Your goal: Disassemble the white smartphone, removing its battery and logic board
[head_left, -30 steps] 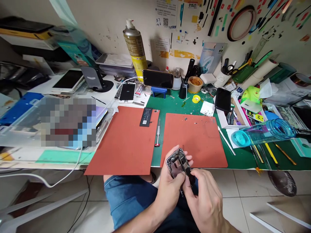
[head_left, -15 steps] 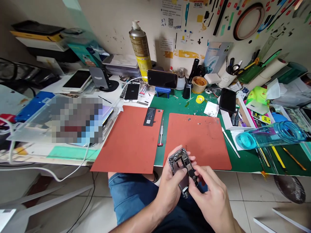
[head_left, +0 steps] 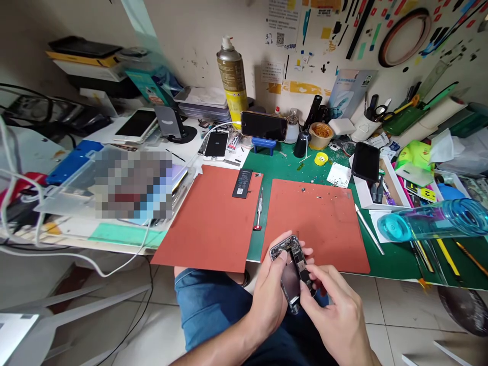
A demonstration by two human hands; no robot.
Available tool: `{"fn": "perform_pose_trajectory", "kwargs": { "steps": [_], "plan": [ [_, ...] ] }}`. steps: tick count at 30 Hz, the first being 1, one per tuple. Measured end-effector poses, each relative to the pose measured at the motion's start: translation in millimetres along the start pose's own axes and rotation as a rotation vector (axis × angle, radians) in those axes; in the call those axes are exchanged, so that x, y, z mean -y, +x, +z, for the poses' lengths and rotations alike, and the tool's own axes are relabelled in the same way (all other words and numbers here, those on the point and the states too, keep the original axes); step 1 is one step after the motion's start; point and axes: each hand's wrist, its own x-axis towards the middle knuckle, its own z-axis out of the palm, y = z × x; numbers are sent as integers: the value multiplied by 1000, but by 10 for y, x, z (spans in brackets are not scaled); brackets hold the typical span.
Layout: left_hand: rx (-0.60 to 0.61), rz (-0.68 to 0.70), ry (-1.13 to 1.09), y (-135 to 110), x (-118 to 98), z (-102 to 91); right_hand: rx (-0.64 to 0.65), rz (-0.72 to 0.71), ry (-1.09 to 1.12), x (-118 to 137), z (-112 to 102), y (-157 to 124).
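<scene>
My left hand (head_left: pixel 269 297) grips an opened phone housing (head_left: pixel 290 269) just in front of the desk edge, thumb on its left rim, circuit parts showing inside. My right hand (head_left: pixel 335 310) pinches at the housing's right edge with fingertips closed on it. Both hands hover over my lap, below the right red mat (head_left: pixel 316 218). A black phone battery (head_left: pixel 242 183) lies on the left red mat (head_left: pixel 209 218), and a red-handled screwdriver (head_left: pixel 259 208) rests on the green strip between the mats.
A green cutting mat (head_left: pixel 389 254) covers the desk. A blue plastic bottle (head_left: pixel 430 219) lies on its side at right, metal tweezers (head_left: pixel 369 230) beside it. A gold spray can (head_left: pixel 232 76), a phone on a blue stand (head_left: pixel 264 127), and tool clutter line the back. White cables (head_left: pixel 114 259) hang left.
The view has shifted so the desk sits further right and up. The housing has tilted more upright in my hands, and my right fingers have slid lower along its edge.
</scene>
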Motion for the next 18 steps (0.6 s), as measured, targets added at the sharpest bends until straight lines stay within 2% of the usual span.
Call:
{"fn": "perform_pose_trajectory", "kwargs": {
  "steps": [9,18],
  "plan": [
    [2,11,6,-16,-26,6,-12,-38,17,-31,-101,52],
    [-4,-124,-16,-36,-165,22,-109,63,-56,-100,-275,70]
  ]
}}
